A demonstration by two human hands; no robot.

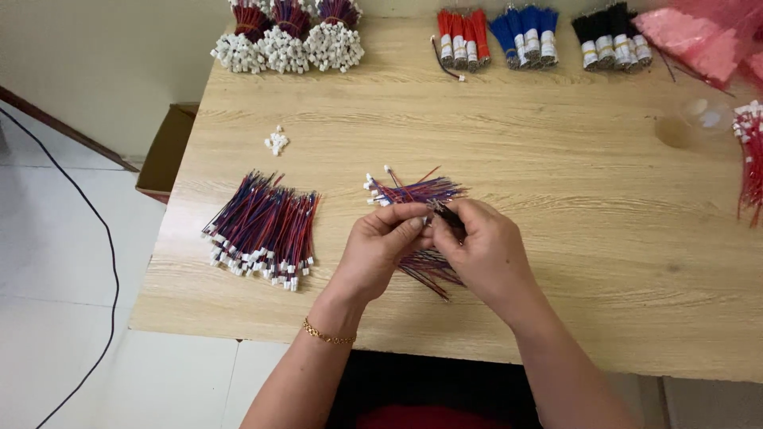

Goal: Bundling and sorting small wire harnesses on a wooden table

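My left hand (378, 248) and my right hand (483, 253) meet over the middle of the wooden table (556, 143). Together they pinch a small wire piece (445, 213) with a dark end between the fingertips. Just beyond my hands lies a loose bunch of red and blue wires (409, 191) with white connectors. More of these wires (429, 270) poke out beneath my palms. A gold bracelet (327, 336) circles my left wrist.
A flat pile of finished red-blue wires (262, 230) lies at the left. A few loose white connectors (276, 142) sit behind it. Along the back stand bundles with white connectors (286, 40), red (462, 36), blue (524, 36) and black (610, 36) wire bundles, and a pink bag (699, 36). Red wires (749, 159) lie at the right edge.
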